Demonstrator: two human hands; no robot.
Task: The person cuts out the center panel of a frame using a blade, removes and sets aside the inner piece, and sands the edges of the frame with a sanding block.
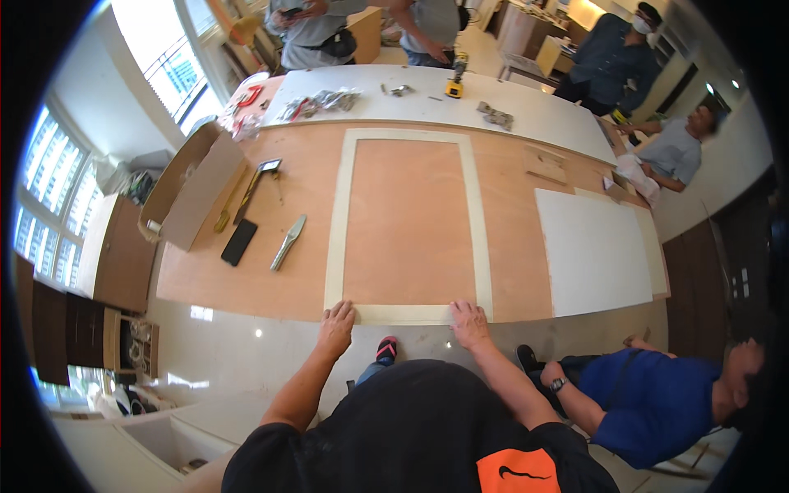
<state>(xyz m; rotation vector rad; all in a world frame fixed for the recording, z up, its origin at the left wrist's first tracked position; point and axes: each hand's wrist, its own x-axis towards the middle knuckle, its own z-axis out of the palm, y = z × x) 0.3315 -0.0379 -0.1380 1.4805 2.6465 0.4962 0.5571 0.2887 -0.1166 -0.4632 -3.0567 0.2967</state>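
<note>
Cream on tan: holds a rectangular frame [479, 222] flat on the tabletop [518, 255], with the left hand [336, 322] closed over its near left corner and the right hand [469, 323] closed over its near right corner, along the tabletop's edge.

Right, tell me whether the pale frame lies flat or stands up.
Flat: the pale frame lies with all four sides along the plywood sheet, which shows through its opening.

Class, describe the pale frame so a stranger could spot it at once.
Find the big tan wooden tabletop. Mid-table, between the black smartphone and the white panel at right, lies the pale frame. Unlike those solid neighbours, it is an open rectangle, with the left hand and right hand at its near corners.
</note>
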